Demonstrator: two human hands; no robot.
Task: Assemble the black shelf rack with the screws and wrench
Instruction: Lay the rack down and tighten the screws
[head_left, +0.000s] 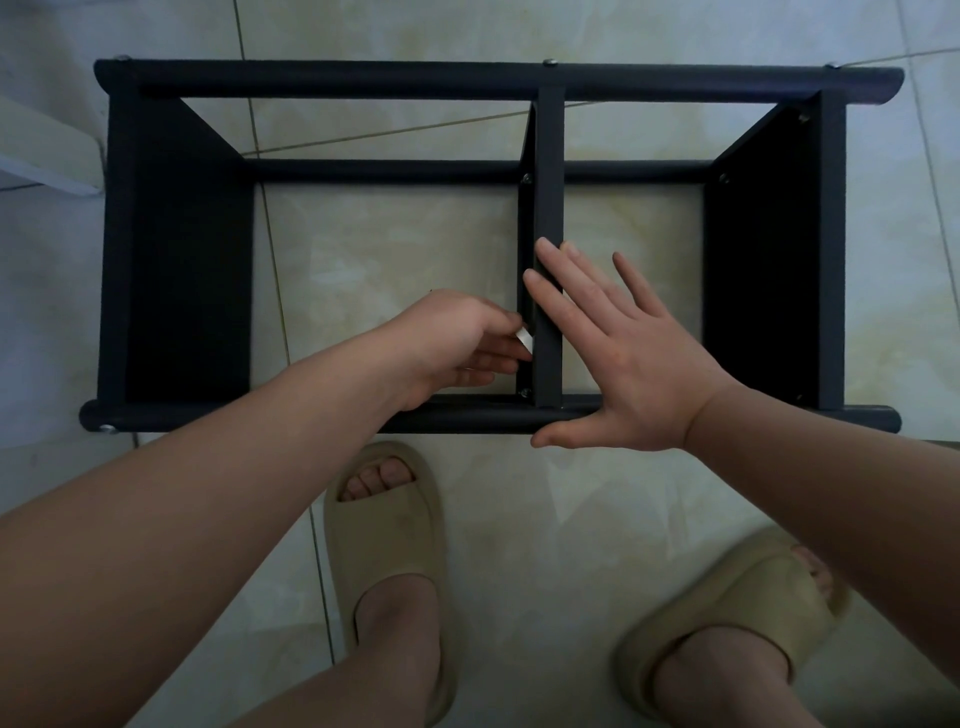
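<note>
The black shelf rack (363, 83) is found standing on the tiled floor (395, 249), just ahead of the person's feet, and is viewed from above. Two side panels, left (182, 270) and right (758, 270), and one central divider (549, 208) are counted, which leaves two open bays with bare tile showing through them. Three horizontal rails are plainly seen, and the near rail (260, 415) forms the edge closest to the feet. Eight screw heads are counted: three along the far rail, one at the near rail's left end, four inside the frame. The left hand (457, 343) is reached into the wider left bay, its fingers curled and pinched on a small pale item (524, 340) held against the divider's left face; whether this is the wrench cannot be told. The right hand (623, 358) is laid flat, fingers straight and spread, across the divider's top edge and the near rail. Two beige slippers (384, 525) (737, 587) are noted on open floor. One pale object (47, 150) is seen just beside the rack's left edge.
</note>
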